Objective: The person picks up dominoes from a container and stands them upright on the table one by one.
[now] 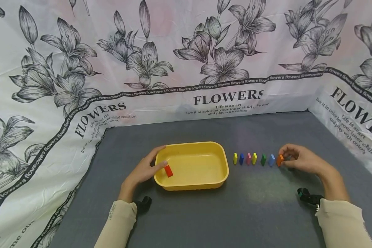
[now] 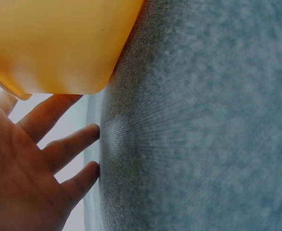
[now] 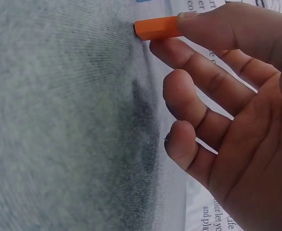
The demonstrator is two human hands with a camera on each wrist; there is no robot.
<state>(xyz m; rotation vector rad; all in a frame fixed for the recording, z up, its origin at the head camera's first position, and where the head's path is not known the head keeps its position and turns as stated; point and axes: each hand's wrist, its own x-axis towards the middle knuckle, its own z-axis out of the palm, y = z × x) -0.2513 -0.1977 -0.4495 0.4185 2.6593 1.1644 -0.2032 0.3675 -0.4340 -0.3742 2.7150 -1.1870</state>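
A yellow plastic basin (image 1: pixel 192 186) rests on the dark table, with one red block (image 1: pixel 168 171) inside near its left wall. My left hand (image 1: pixel 144 168) holds the basin's left rim, thumb over the edge and the other fingers outside. In the left wrist view, the lower fingers of the left hand (image 2: pixel 40 154) are spread beside the basin (image 2: pixel 59 53). At the right end of a row of small blocks, my right hand (image 1: pixel 305 160) pinches an orange block (image 1: pixel 280 160). The right wrist view shows that block (image 3: pixel 158 28) between thumb and index finger.
Right of the basin, upright blocks stand in a row: yellow (image 1: pixel 235 158), dark blue (image 1: pixel 241 158), pink (image 1: pixel 249 158), another yellow (image 1: pixel 254 158), green (image 1: pixel 263 159) and light blue (image 1: pixel 271 160). Flower-printed cloth (image 1: pixel 161 103) borders the table (image 1: pixel 204 220) at the back and sides.
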